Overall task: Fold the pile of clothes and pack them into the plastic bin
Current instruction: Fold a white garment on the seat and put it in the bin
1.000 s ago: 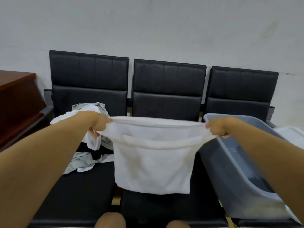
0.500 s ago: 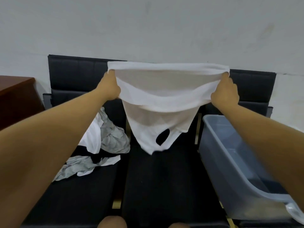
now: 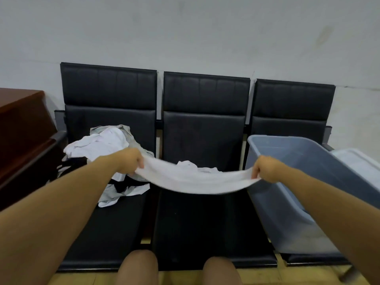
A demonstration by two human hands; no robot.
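We are holding a white garment [image 3: 197, 181] stretched between our two hands, above the middle seat [image 3: 205, 223] of a row of black chairs: the left hand [image 3: 131, 163] is pinching one end and the right hand [image 3: 265, 169] the other, each grip closed on the cloth's edge. The garment is sagging in a shallow curve between them, so we are judging it light, soft and limp; it will likely need holding at both corners or along a seam to keep its shape while it goes down flat. The pile of clothes [image 3: 102, 147] is lying on the left seat, the plastic bin [image 3: 287, 153] is sitting on the right seat, tilted. The cloth is blurring with motion, so its cut and far edge are hard to make out, and the bin's bottom is mostly hiding behind our right arm.
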